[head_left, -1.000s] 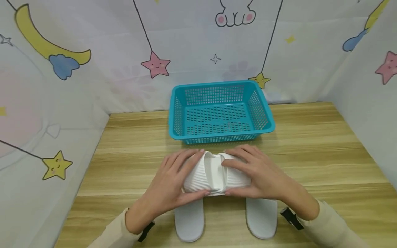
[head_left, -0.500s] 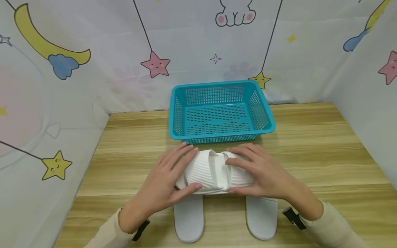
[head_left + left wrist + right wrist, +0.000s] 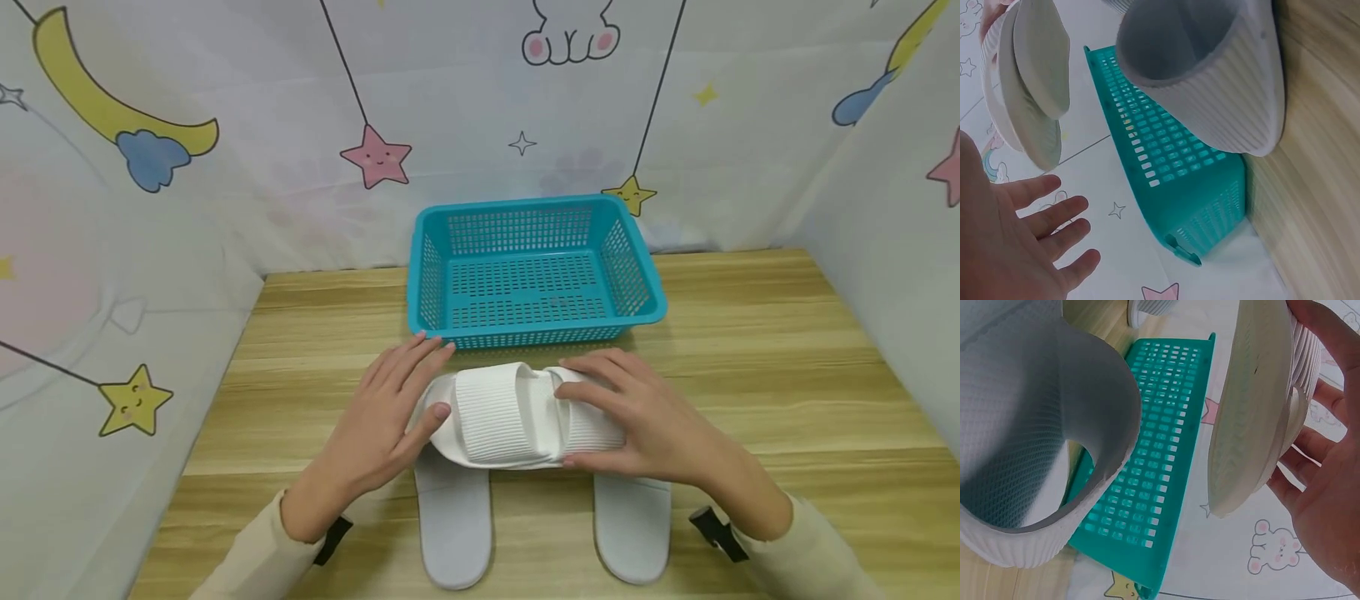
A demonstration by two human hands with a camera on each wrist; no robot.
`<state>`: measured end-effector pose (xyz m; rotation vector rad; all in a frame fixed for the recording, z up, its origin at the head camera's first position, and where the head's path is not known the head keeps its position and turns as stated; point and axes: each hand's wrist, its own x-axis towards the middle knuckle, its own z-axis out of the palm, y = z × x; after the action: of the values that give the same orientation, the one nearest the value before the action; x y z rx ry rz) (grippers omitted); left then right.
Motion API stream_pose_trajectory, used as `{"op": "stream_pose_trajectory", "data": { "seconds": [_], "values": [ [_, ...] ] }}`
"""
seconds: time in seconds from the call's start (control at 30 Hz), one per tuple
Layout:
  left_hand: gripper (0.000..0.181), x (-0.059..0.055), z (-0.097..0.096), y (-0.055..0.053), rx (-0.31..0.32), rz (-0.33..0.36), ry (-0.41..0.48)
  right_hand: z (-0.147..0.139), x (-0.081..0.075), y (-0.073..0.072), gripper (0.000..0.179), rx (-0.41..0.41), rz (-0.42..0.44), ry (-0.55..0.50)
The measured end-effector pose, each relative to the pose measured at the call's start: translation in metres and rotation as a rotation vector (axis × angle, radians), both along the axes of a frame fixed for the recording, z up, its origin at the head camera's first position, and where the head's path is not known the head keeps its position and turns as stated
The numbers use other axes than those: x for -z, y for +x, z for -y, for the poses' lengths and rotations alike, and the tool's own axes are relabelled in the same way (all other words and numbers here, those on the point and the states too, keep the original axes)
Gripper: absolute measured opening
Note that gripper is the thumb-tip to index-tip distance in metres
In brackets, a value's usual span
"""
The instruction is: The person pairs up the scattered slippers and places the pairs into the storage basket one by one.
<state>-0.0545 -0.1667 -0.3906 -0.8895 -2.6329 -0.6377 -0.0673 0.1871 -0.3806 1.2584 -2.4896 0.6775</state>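
A stacked pair of white slippers (image 3: pixel 491 417) with ribbed straps is raised over the table, lying crosswise in the head view. My right hand (image 3: pixel 637 425) grips its right end, thumb on the near edge and fingers over the top. To the left of the pair, my left hand (image 3: pixel 371 425) has its fingers spread and holds nothing; the left wrist view shows a gap between those fingers and the slippers (image 3: pixel 1038 81). Two more white slippers stand apart on the table, a left one (image 3: pixel 456 533) and a right one (image 3: pixel 633 533), their front parts hidden under the raised pair.
A teal plastic basket (image 3: pixel 540 327) with perforated walls stands at the back of the wooden table (image 3: pixel 750 358), just beyond the hands. Behind it and along both sides hangs a white cloth (image 3: pixel 465 100) printed with stars and moons.
My left hand has let go of the slipper pair and moved left, fingers opening. The pair has shifted slightly right with my right hand, which keeps its grip.
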Motion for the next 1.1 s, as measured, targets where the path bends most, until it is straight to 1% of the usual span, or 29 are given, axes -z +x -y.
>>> {"op": "stream_pose_trajectory", "data": {
  "seconds": [0.17, 0.33, 0.53, 0.7, 1.1],
  "values": [
    [0.066, 0.006, 0.003, -0.007, -0.015, 0.023, -0.005, -0.003, 0.002, 0.0, 0.065, 0.006, 0.007, 0.009],
    [0.064, 0.012, 0.003, -0.013, -0.036, 0.063, -0.022, -0.005, 0.004, -0.001, 0.065, 0.008, -0.005, 0.004],
    [0.064, 0.018, 0.0, -0.019, -0.043, 0.087, -0.009, -0.007, 0.002, -0.004, 0.064, 0.007, -0.004, -0.008],
    [0.064, 0.021, -0.001, -0.022, -0.04, 0.096, -0.006, -0.008, 0.0, -0.005, 0.063, 0.015, 0.006, -0.006],
    [0.065, 0.022, -0.001, -0.024, -0.064, 0.162, -0.031, -0.013, -0.001, -0.007, 0.063, 0.029, 0.006, -0.015]
  ]
}}
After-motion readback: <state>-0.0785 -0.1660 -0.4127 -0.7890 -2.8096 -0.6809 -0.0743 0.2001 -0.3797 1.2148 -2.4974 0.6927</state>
